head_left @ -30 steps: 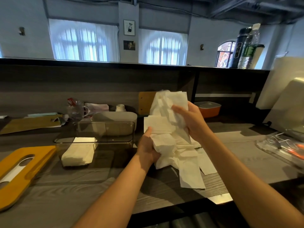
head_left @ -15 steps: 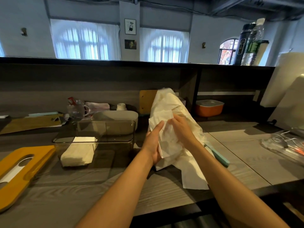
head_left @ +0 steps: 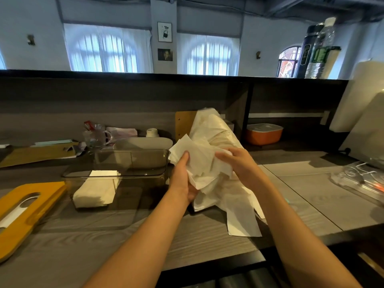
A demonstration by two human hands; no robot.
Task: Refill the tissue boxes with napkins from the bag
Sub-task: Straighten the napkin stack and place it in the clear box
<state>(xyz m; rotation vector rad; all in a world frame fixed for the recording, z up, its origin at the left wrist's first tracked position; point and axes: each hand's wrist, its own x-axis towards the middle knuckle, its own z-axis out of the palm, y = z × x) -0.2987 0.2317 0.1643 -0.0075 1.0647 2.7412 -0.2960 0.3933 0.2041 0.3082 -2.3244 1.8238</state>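
A loose bundle of white napkins (head_left: 202, 163) is held over the grey table between both hands. My left hand (head_left: 182, 175) grips its left side from below, thumb up against the paper. My right hand (head_left: 236, 163) curls over its right side. Behind the bundle stands the clear plastic bag of napkins (head_left: 214, 129), leaning against the back panel. More napkins (head_left: 241, 215) trail down onto the table under my right forearm. To the left sits a clear smoky tissue box (head_left: 133, 175) holding a small folded stack of napkins (head_left: 95, 192) at its left end.
A yellow wooden lid with a slot (head_left: 22, 208) lies at the left edge. A second grey box (head_left: 143, 144), a glass mug (head_left: 96, 136) and a small white bottle (head_left: 152, 133) stand behind the clear box. An orange container (head_left: 264, 134) sits on the shelf; a clear plastic tray (head_left: 361, 181) lies right.
The bundle has come down and been gathered tighter. My right hand dropped from its top to its right side, and the bag behind it now shows. The camera shifted slightly.
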